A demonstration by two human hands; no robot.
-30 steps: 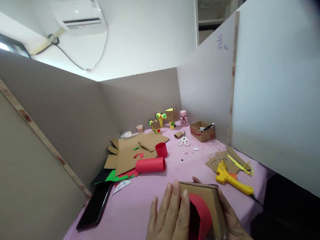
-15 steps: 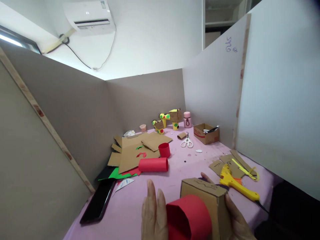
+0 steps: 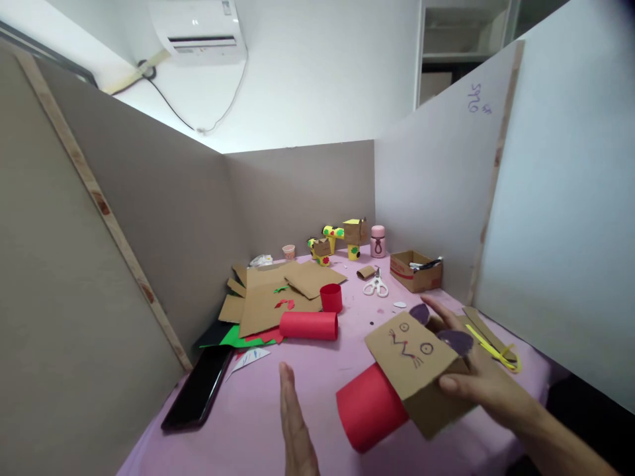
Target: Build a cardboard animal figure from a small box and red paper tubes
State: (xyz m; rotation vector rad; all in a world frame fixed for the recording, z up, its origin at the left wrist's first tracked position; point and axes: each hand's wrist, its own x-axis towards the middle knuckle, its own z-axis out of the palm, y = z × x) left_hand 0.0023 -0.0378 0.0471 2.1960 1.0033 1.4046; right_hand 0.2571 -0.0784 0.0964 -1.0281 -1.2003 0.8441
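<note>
My right hand [image 3: 476, 373] holds a cardboard box head [image 3: 417, 363] above the pink table [image 3: 278, 410], its drawn face with eyes and whiskers turned up toward me. A red paper tube [image 3: 370, 406] sticks out from under the box on its left. Purple paper ears [image 3: 454, 340] show behind the box by my fingers. My left hand [image 3: 295, 426] is flat and empty, fingers together and pointing away, just left of the red tube and apart from it.
A long red tube [image 3: 308, 325] and a short red tube [image 3: 331, 297] lie by cardboard sheets [image 3: 270, 301]. A black phone [image 3: 198, 390] rests near the left edge. Scissors [image 3: 376, 285], a small open box [image 3: 414, 271], finished craft figures [image 3: 342, 238], yellow strips [image 3: 493, 347]. Partition walls enclose the table.
My right hand lifted the cardboard box with the red tube and tilted it so the drawn face shows. My left hand let go and moved left.
</note>
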